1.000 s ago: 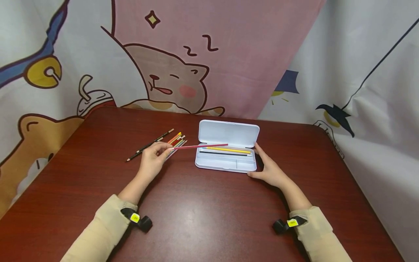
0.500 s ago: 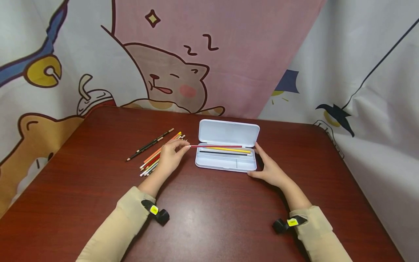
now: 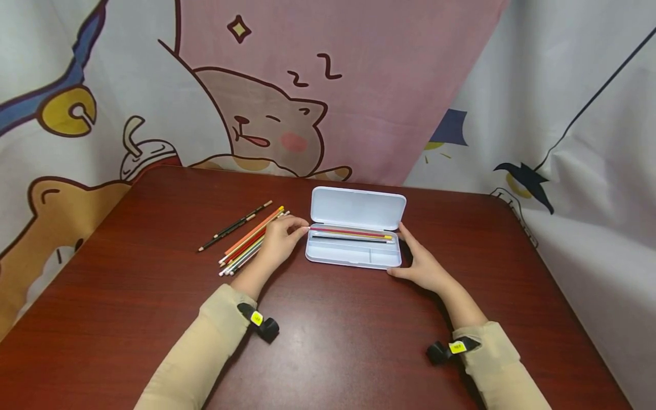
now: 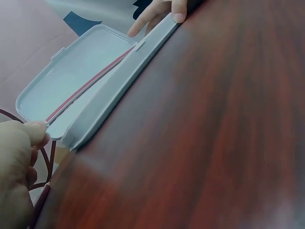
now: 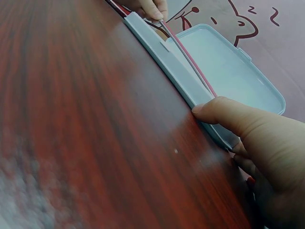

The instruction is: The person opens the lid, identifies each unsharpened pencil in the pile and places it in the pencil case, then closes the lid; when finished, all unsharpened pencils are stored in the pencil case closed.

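Note:
A white pencil case stands on the table with its lid raised. My left hand pinches one end of a red pencil between thumb and fingertips. That pencil slopes down along the case's back compartment in the left wrist view. A black pencil lies inside, and the yellow pencil beside it is mostly covered by the red one. At the case's right end my right hand holds it, thumb against the front wall and the other fingers behind.
Several coloured pencils lie in a loose bundle left of the case, partly behind my left hand. Black pencils lie just beyond them. A printed curtain hangs behind the table's back edge.
My left hand has moved right, bringing the red pencil from left of the case to over its back compartment, lower down. My right hand has stayed at the case.

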Available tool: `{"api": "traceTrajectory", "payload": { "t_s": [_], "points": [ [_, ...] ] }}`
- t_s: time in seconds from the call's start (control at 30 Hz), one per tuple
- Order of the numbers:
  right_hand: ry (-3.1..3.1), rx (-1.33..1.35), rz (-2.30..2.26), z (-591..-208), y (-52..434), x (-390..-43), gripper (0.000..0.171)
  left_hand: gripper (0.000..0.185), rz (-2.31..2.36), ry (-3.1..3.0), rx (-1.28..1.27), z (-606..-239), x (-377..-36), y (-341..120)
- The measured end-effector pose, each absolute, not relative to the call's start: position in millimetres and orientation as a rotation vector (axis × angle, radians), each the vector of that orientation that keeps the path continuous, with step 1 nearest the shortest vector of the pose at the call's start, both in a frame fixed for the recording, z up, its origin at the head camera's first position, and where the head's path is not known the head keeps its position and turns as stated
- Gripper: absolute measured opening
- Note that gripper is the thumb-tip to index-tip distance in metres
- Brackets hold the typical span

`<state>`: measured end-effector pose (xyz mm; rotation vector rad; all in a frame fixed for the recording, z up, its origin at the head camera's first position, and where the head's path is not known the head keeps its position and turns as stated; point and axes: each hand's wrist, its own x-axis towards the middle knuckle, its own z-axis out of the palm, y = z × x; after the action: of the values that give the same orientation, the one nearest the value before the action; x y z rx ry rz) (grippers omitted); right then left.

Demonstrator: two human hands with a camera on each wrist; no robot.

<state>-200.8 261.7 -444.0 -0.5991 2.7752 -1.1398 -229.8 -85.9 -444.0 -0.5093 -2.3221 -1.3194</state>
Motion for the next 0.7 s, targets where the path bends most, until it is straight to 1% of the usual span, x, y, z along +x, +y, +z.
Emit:
{"api": "traceTrajectory", "payload": {
  "t_s": [0.23, 0.7],
  "points": [
    [2.774, -0.599, -1.144, -444, 262, -200, 0.112, 0.005, -1.345, -2.337, -0.558, -444, -236, -78],
    [2.775, -0.579, -1.133, -444, 261, -201, 0.113, 0.008, -1.321, -2.435, -0.566, -445, -239, -74]
  ]
}}
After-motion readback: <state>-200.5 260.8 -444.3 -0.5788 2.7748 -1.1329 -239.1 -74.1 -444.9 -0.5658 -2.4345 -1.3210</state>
